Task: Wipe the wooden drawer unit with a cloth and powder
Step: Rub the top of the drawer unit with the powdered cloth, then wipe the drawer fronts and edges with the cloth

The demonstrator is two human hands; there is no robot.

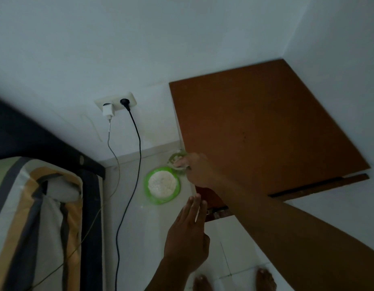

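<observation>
The wooden drawer unit (266, 127) stands in the room's corner, its brown top facing me. My right hand (199, 171) reaches over its left edge, shut on a pale green cloth (176, 158) pressed against the unit's left side near the back. My left hand (188, 236) is open with fingers straight, resting against the unit's front left corner. On the floor beside the unit sits a green bowl (149, 192) holding white powder (161, 183).
A wall socket (115, 101) holds a white charger and a black plug, with cables (137, 143) hanging to the floor. A dark bed frame (55, 148) with striped bedding (34, 217) fills the left. My bare feet (202, 282) stand on white tiles.
</observation>
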